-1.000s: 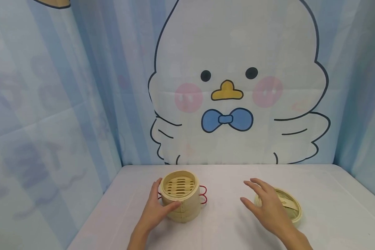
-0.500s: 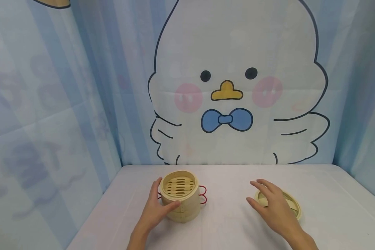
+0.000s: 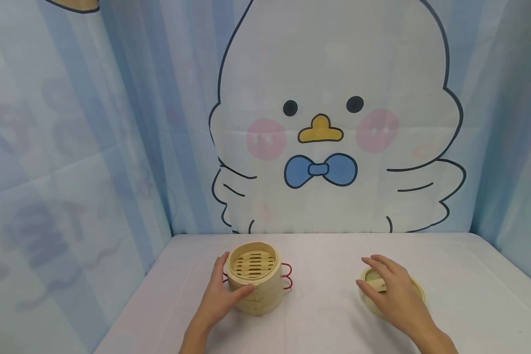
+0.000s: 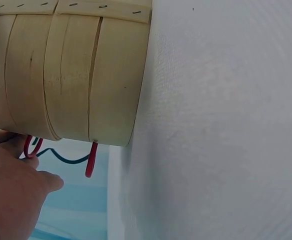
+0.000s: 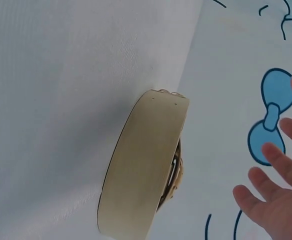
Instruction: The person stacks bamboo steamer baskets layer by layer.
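Observation:
In the head view, a stacked bamboo steamer (image 3: pixel 265 298) with a slatted top tier stands upright on the table, left of centre. My left hand (image 3: pixel 217 302) holds it from the left side, thumb at the front and fingers around the far side. Red loops (image 3: pixel 287 282) stick out from its sides. Seen from the left wrist, its wall (image 4: pixel 71 75) bears staples, and a dark cord runs by the red loops. To the right lies a round bamboo lid (image 5: pixel 143 160) with a raised strap handle. Above it hovers my right hand (image 3: pixel 396 297), fingers spread and apart from the lid.
A pale cloth covers the table (image 3: pixel 323 295). Behind it hangs a curtain (image 3: pixel 318 206) printed with a white cartoon bird wearing a blue bow tie. Blue-and-white striped curtains (image 3: pixel 71 196) close in both sides.
My right hand has shifted to the right, further over the lid. The left hand and the steamer have stayed in place.

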The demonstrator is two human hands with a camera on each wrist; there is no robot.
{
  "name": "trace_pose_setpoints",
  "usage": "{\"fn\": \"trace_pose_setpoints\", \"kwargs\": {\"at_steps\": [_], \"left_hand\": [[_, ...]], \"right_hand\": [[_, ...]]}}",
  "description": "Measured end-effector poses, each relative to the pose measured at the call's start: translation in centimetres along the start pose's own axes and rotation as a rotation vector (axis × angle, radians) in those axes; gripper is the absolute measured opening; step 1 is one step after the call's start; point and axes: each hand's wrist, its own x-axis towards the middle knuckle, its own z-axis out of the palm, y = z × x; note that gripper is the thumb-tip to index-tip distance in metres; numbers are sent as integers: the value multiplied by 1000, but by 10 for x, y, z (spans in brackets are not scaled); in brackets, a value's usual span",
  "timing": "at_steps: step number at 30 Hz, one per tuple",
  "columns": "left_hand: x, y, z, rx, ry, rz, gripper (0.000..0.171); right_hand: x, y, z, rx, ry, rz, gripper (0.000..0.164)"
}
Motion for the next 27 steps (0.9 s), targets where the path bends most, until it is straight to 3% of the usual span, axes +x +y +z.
{"fn": "trace_pose_setpoints", "kwargs": {"at_steps": [11,20,27], "left_hand": [[0,-1,0,8,5,14,116],[0,0,1,9,5,-2,117],[0,2,0,9,6,-6,116]], "right_hand": [[-1,13,-2,-5,29,-35,48],[-3,21,-6,-58,-22,42,48],[-3,29,-8,-91,-17,45,45]]}}
